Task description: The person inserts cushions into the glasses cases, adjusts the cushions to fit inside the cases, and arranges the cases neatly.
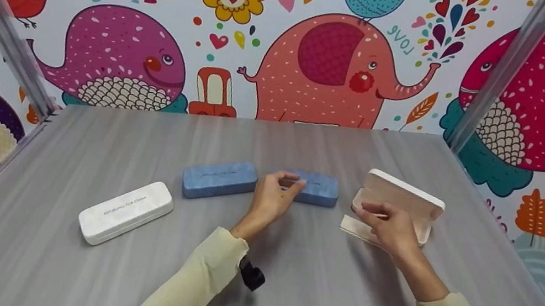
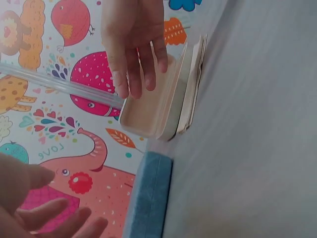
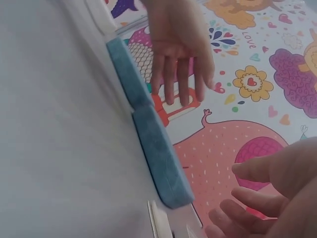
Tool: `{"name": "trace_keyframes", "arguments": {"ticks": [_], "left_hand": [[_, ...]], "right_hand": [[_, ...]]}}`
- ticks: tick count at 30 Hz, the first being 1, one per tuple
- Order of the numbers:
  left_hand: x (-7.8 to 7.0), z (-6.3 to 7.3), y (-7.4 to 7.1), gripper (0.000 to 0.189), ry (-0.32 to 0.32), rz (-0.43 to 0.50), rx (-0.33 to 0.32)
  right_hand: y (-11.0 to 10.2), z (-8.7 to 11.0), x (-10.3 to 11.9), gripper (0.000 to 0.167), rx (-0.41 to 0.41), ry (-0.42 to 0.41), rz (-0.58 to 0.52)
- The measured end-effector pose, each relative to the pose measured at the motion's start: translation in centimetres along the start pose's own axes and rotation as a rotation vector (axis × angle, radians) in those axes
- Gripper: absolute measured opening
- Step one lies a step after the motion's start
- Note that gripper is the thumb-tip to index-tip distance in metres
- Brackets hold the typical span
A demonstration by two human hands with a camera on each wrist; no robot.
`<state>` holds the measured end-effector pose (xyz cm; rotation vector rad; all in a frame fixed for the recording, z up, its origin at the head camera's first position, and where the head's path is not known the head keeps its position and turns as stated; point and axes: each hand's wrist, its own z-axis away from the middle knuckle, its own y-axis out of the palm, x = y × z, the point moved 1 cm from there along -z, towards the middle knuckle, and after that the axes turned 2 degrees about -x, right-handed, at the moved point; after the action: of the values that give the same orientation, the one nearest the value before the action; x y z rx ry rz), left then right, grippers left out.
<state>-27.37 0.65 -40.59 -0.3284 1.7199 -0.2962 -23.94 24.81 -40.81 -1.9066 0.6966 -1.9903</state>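
Note:
My left hand [image 1: 273,198] hovers over the inner ends of two blue glasses cases, its fingers relaxed and holding nothing. The left blue case [image 1: 219,180] and the right blue case [image 1: 322,191] are both closed. My right hand [image 1: 393,230] is above an open white glasses case [image 1: 402,195], with loosely bent fingers and nothing in them. The lid stands raised at the back, and the hand hides part of the interior in the head view. A flat, folded cream piece [image 2: 193,89] lies along the front of that case.
A closed white glasses case [image 1: 126,213] with small lettering lies slanted at the left of the grey table [image 1: 115,282]. Behind the table rises a cartoon-printed wall [image 1: 317,88], with metal posts [image 1: 499,75] at the corners.

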Motion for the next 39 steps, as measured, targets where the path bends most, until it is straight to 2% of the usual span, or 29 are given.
{"name": "trace_keyframes", "arguments": {"ticks": [4,9,12,16,24,28,30,33,39], "left_hand": [[-0.2,0.2,0.8,0.030,-0.021,0.012,0.061],[-0.3,0.3,2.0,0.033,-0.045,0.011,0.080],[-0.2,0.3,3.1,0.032,-0.075,0.002,0.084],[0.1,0.4,4.6,0.028,-0.168,0.010,0.102],[-0.1,0.6,7.1,0.028,-0.417,0.133,0.152],[-0.6,0.2,8.2,0.027,-0.502,0.218,0.148],[-0.9,0.1,8.7,0.025,-0.520,0.233,0.136],[-1.0,-0.1,9.3,0.023,-0.528,0.205,0.122],[-1.0,-0.2,10.4,0.021,-0.514,0.182,0.117]], "right_hand": [[-1.0,0.6,-1.0,0.038,-0.020,-0.031,0.066],[-2.4,0.9,-2.3,0.036,-0.036,-0.070,0.134],[-3.2,1.0,-3.0,0.037,-0.031,-0.054,0.151],[-4.3,1.1,-3.9,0.039,0.002,0.017,0.167],[-5.8,1.0,-5.1,0.050,0.073,0.141,0.233],[-6.6,1.0,-5.5,0.054,0.099,0.178,0.233],[-6.9,1.0,-5.7,0.056,0.109,0.192,0.231],[-7.0,1.0,-6.0,0.057,0.128,0.215,0.229],[-7.1,1.0,-6.6,0.056,0.151,0.244,0.245]]}}
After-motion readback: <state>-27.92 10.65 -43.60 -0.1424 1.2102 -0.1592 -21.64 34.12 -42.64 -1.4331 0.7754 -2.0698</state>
